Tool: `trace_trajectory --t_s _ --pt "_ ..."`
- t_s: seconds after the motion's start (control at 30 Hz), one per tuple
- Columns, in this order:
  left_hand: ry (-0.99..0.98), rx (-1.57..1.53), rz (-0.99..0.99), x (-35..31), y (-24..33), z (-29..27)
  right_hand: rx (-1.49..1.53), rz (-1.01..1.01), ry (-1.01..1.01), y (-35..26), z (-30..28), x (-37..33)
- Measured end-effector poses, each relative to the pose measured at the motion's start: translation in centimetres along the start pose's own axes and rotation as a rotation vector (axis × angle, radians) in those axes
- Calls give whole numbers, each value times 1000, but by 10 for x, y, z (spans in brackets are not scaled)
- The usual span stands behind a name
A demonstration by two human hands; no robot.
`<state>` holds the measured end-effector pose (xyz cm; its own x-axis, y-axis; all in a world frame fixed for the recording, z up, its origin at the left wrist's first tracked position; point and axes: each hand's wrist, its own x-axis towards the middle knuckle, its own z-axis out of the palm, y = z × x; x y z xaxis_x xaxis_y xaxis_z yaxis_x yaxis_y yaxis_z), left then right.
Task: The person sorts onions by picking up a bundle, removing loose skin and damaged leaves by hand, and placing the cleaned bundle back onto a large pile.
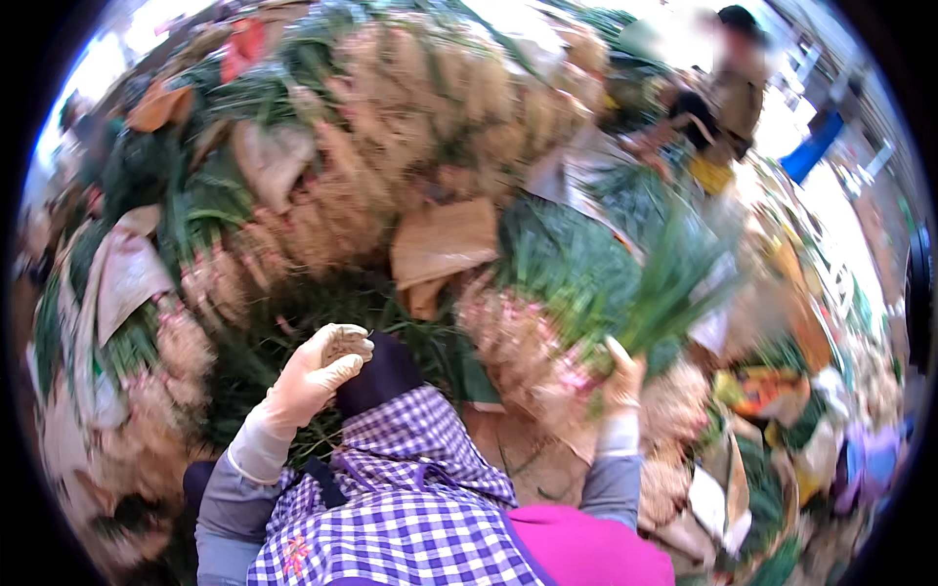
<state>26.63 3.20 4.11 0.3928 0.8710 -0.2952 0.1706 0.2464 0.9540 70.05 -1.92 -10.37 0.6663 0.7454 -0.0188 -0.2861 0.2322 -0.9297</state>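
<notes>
My right hand (622,376), in a pale glove, is closed around a bunch of green onions (664,293). Their long green leaves fan up and to the right, blurred by motion, and the pinkish root ends point down and left. Just beyond lies a thick pile of green onions (547,264) with tangled tan roots. Above my dark-clad knee, my gloved left hand (332,366) is raised with its fingers curled in toward the thumb. I cannot see whether anything small is inside it. Loose green leaves (283,342) lie below and beyond that hand.
Large stacks of rooted green onions (381,107) rise at the far side, and more bundles (147,361) stand at the left. Brown cardboard (445,244) lies between the piles. At the far right another person (728,93) works. A purple bag (868,464) sits at the right edge.
</notes>
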Motion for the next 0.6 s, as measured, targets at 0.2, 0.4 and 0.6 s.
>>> trace_trajectory --t_s 0.2,0.4,0.6 --pt "255 -96 -94 -37 -19 -69 -442 659 236 135 -139 47" --pt "454 -197 -170 -85 -68 -123 -905 882 274 188 -175 87" --pt "399 562 119 -78 -110 -144 -1448 -149 -210 130 39 67"
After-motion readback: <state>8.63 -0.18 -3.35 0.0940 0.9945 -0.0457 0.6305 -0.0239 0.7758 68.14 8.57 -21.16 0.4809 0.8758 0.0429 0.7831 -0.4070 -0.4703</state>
